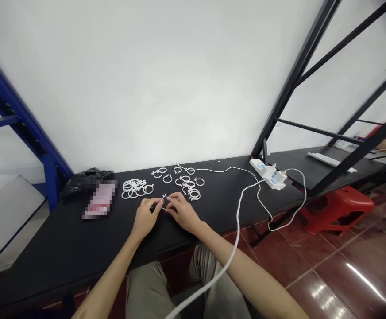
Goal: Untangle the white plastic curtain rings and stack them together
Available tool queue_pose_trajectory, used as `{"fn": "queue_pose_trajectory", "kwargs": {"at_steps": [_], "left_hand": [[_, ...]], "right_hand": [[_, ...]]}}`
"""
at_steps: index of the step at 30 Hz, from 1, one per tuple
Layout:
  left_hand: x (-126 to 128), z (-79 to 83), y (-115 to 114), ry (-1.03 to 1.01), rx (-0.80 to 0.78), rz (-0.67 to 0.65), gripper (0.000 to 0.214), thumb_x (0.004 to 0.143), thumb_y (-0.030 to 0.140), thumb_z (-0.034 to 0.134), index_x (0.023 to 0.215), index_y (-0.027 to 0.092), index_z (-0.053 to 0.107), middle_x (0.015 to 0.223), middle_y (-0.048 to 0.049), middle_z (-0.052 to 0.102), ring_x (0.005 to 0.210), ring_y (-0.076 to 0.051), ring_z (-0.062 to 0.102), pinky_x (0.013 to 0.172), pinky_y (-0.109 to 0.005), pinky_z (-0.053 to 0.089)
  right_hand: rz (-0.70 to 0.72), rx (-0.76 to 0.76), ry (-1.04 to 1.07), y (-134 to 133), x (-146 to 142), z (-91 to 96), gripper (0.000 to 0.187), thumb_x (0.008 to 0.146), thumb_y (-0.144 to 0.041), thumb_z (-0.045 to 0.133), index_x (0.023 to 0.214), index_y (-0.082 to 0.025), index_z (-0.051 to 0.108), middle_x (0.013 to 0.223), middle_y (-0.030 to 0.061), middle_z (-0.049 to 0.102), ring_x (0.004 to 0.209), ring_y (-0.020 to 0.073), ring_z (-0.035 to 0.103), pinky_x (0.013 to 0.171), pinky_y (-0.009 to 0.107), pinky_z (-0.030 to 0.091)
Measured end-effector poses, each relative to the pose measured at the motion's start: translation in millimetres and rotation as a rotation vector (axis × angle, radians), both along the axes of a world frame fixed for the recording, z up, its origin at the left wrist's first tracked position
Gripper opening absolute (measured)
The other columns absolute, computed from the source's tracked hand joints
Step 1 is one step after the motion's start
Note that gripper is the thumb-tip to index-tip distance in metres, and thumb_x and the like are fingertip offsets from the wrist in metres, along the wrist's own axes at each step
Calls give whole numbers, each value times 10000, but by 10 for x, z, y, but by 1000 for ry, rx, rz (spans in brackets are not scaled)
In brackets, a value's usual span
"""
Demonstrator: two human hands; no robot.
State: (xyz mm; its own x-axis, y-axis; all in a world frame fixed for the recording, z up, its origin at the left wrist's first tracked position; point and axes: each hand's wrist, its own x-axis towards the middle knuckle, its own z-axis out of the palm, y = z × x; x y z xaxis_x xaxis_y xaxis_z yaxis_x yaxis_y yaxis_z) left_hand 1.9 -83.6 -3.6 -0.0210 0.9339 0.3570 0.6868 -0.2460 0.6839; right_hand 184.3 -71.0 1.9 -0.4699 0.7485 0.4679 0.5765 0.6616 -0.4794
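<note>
A plain white wall (166, 79) stands behind the long black table (63, 252); a blue rack frame (51, 177) rises on the left, a black metal frame (297, 71) on the right; a red plastic stool (341, 206) sits on the glossy red-brown tiled floor (312, 266), which reflects light.

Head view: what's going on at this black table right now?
A seated person pinches one white ring between left hand and right hand over the black table. A cluster of rings lies beyond the left hand, looser rings beyond the right. A white cable runs to a power strip on the right.
</note>
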Motion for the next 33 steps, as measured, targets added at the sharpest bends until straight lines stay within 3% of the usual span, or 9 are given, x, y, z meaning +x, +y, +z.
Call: {"fn": "queue_pose_trajectory", "kwargs": {"at_steps": [4,6,10,13,16,19,24,28,33], "left_hand": [[47,28,-110,-40,-22,14,332,919,438,470,1025,238,712,942,-44,698,804,-189,662,768,-321,526],[92,39,-152,-45,-21,9,330,926,414,459,1034,237,715,925,-47,700,802,-193,662,770,-327,524],[173,50,-194,-24,-15,-47,301,929,365,459,1006,247,726,967,-47,733,924,-223,639,866,-374,511],[209,57,-205,2,-24,-93,287,927,358,466,995,262,728,986,-38,743,952,-232,626,890,-394,503],[220,56,-209,19,-38,-84,293,930,340,446,947,253,725,908,-46,730,885,-231,635,846,-387,506],[216,46,-207,22,-49,-58,296,931,327,436,933,246,721,876,-47,710,863,-227,638,827,-375,504],[220,34,-228,-5,-59,-46,310,946,389,454,1042,240,708,978,-47,709,930,-210,634,874,-368,505],[235,53,-261,-14,-74,-139,298,906,431,560,1114,259,686,1085,-28,709,1038,-214,601,932,-373,489],[236,57,-257,1,-95,-161,330,866,385,639,1170,259,660,1147,-23,699,1073,-229,575,968,-406,468]], "right_hand": [[80,-135,188,-188,-7,-17,417,912,-239,575,1306,-203,444,1111,70,662,1018,174,665,898,327,539],[105,-168,217,-236,7,9,448,938,-223,525,1370,-206,409,1086,60,678,958,158,671,901,325,530],[61,-281,355,-238,53,35,205,952,-219,497,1097,-209,641,1012,46,671,844,140,655,842,292,519],[18,-397,457,-202,75,21,151,939,-228,523,919,-189,668,839,17,673,739,133,650,753,265,522],[33,-441,482,-186,76,11,185,950,-265,510,903,-192,673,770,1,683,709,129,655,717,252,518],[40,-470,502,-183,72,10,111,886,-282,610,904,-202,685,803,-4,703,726,133,654,718,251,508],[-26,-504,558,-159,74,1,60,832,-209,619,817,-194,675,718,-18,664,667,128,618,671,241,484],[-104,-513,598,-151,77,-3,111,833,-202,581,747,-193,650,642,-29,613,598,121,570,630,241,454],[-163,-535,641,-155,81,0,94,817,-217,571,772,-195,650,693,-16,644,625,127,584,642,247,459]]}}
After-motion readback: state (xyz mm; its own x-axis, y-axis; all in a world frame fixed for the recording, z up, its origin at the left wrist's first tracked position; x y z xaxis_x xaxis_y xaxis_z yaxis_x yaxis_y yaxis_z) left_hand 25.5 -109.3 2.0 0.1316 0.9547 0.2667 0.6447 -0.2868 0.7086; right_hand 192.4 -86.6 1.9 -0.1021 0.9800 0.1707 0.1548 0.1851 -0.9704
